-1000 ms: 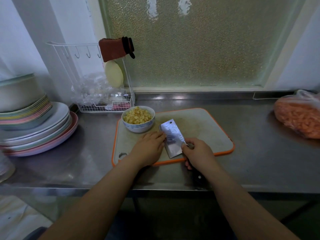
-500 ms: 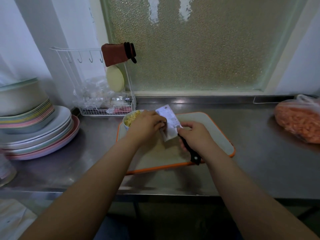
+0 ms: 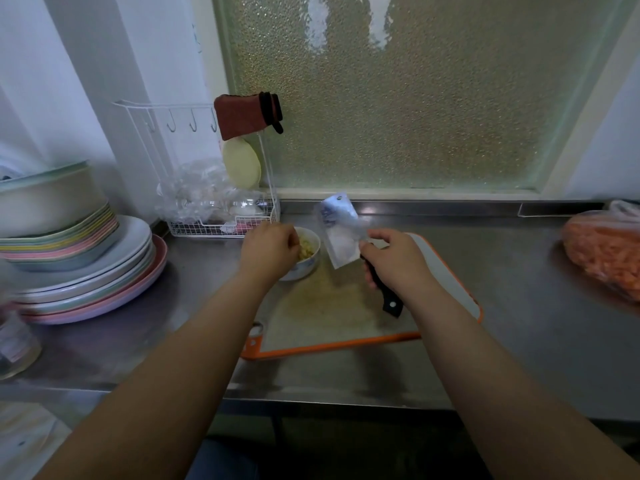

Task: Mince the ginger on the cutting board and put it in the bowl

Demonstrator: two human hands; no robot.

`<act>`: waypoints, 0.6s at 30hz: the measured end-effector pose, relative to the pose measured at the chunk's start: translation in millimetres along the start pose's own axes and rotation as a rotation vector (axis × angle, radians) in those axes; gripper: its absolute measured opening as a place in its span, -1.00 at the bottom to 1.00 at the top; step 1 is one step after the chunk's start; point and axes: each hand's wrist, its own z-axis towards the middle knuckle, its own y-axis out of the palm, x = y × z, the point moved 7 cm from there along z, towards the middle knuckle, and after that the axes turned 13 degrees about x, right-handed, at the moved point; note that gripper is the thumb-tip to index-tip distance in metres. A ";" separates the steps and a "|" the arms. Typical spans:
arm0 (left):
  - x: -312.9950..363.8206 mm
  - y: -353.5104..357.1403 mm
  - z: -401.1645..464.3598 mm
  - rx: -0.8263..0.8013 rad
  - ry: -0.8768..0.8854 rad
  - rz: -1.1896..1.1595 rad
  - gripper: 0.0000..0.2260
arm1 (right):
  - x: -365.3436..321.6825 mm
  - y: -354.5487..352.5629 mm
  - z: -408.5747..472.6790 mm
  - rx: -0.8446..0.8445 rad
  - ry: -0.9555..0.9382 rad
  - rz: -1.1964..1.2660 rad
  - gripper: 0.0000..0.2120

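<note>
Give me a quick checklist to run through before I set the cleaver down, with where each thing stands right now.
1. Ginger in the bowl: ok, yellow minced ginger shows inside it.
2. Cutting board cleared: ok as far as shown, only a pale stain remains; the arms hide part of it.
3. Cleaver under control: ok, the right hand grips its black handle, blade raised above the board.
4. Blade scraped clean: cannot tell, it is blurred.
5. Left hand clear of the blade: ok, it is over the bowl, apart from the cleaver.
6. Free spot on the board: ok, bare surface lies beside the right hand.
</note>
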 end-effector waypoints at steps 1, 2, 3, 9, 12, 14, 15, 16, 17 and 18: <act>-0.5 -0.9 -0.4 0.015 -0.004 -0.010 -0.94 | 2.5 -4.2 1.1 0.006 0.007 -0.001 -0.83; -0.1 -2.3 0.1 0.041 0.001 -0.018 -0.93 | 5.4 -7.3 2.9 0.004 0.015 0.014 -0.81; 1.0 -4.0 0.8 0.069 0.011 -0.019 -0.91 | 7.6 -10.9 3.7 -0.002 0.020 0.015 -0.83; 2.1 -6.9 -2.2 0.075 0.003 -0.050 -0.84 | 11.8 -44.9 13.0 0.025 -0.196 -0.342 -0.75; 1.2 -6.5 -5.0 0.021 -0.026 -0.148 -0.85 | 27.7 -57.8 14.2 -0.004 -0.276 -0.662 -0.74; 1.9 -7.8 -6.0 -0.009 -0.065 -0.236 -0.86 | 43.5 -61.0 13.0 0.016 -0.304 -0.862 -0.72; 2.4 -8.5 -6.7 -0.014 -0.078 -0.266 -0.87 | 50.5 -61.2 9.1 0.015 -0.306 -0.927 -0.72; 3.5 -9.6 -7.9 -0.012 -0.080 -0.282 -0.87 | 56.9 -60.8 5.7 0.024 -0.325 -0.959 -0.71; 5.4 -11.5 -9.0 -0.010 -0.079 -0.288 -0.87 | 61.6 -61.3 0.3 0.010 -0.314 -0.970 -0.70; 6.7 -12.4 -10.0 -0.007 -0.073 -0.290 -0.87 | 69.2 -61.1 -2.6 -0.004 -0.306 -0.956 -0.68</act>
